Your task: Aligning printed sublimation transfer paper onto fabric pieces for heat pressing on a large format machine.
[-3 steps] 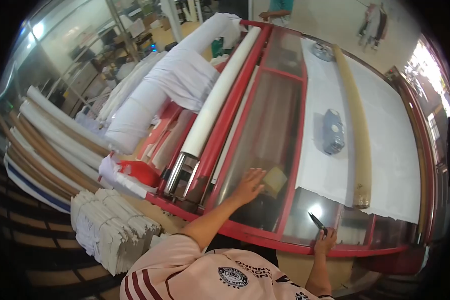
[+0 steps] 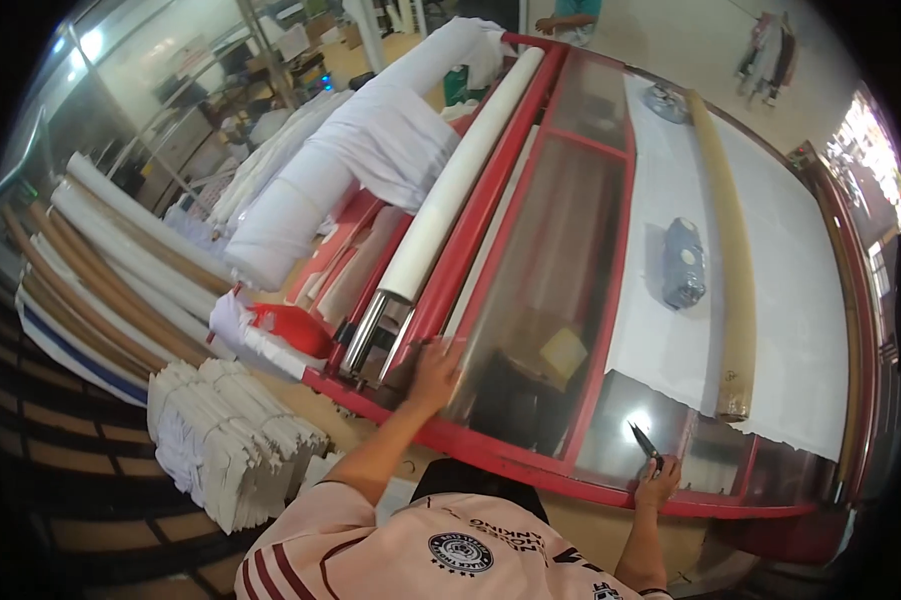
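Left hand (image 2: 435, 380): since the earlier frame, it has moved left over your red-framed table (image 2: 530, 463), from the clear panel (image 2: 550, 250) to beside the lower end of the long red bar (image 2: 478, 215); your fingers are stretched out and loosely spread, nothing seen in them, and I cannot tell whether they touch the bar.
Right hand (image 2: 658, 484): your fingers are closed around the black snips (image 2: 641, 438) at the table's near rail, blades pointing away from you.
White sheet (image 2: 800, 350): lies across the table's right part, its near edge ragged.
Cardboard tube (image 2: 735, 300): rests lengthwise on that sheet, at the table's right.
Wrapped bundle (image 2: 684, 265): bluish, on the table just left of the tube.
White roller (image 2: 460, 185): along the table's left side.
Tied cloth stacks (image 2: 225, 445): left of the table's near corner.
Co-worker's arm (image 2: 570, 20): beyond the table's far end.
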Demonstrator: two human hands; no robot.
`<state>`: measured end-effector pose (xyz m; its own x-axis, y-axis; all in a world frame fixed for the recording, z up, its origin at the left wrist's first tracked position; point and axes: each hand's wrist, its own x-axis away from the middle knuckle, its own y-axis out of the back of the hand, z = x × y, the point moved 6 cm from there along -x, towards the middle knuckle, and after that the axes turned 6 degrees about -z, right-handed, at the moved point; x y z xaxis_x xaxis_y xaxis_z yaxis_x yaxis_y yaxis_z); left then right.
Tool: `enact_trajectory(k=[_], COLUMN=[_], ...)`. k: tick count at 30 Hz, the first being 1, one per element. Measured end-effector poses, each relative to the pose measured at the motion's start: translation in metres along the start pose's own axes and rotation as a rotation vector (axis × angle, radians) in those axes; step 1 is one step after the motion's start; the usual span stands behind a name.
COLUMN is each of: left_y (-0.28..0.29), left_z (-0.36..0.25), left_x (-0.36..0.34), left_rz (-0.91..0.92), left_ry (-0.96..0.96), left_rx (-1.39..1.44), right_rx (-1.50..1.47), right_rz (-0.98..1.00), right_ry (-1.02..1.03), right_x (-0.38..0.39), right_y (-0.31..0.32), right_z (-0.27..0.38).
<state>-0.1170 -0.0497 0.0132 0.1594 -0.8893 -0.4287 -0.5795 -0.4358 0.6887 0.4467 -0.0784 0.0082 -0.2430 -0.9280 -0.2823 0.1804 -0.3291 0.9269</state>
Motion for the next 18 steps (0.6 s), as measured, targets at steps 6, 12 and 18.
enact_trajectory(k=[6, 12, 18], left_y=[0.112, 0.113, 0.142], left_z=[0.063, 0.067, 0.142], left_x=[0.139, 0.143, 0.074], left_rz=[0.033, 0.047, 0.266], left_ry=[0.201, 0.381, 0.657], left_rx=[-0.467, -0.586, -0.252], right_rx=[0.012, -0.003, 0.165], right_rz=[-0.007, -0.003, -0.097], right_ry=[0.002, 0.087, 0.114], right_x=[0.004, 0.013, 0.019], right_y=[-0.005, -0.014, -0.001], right_z=[-0.003, 0.001, 0.064])
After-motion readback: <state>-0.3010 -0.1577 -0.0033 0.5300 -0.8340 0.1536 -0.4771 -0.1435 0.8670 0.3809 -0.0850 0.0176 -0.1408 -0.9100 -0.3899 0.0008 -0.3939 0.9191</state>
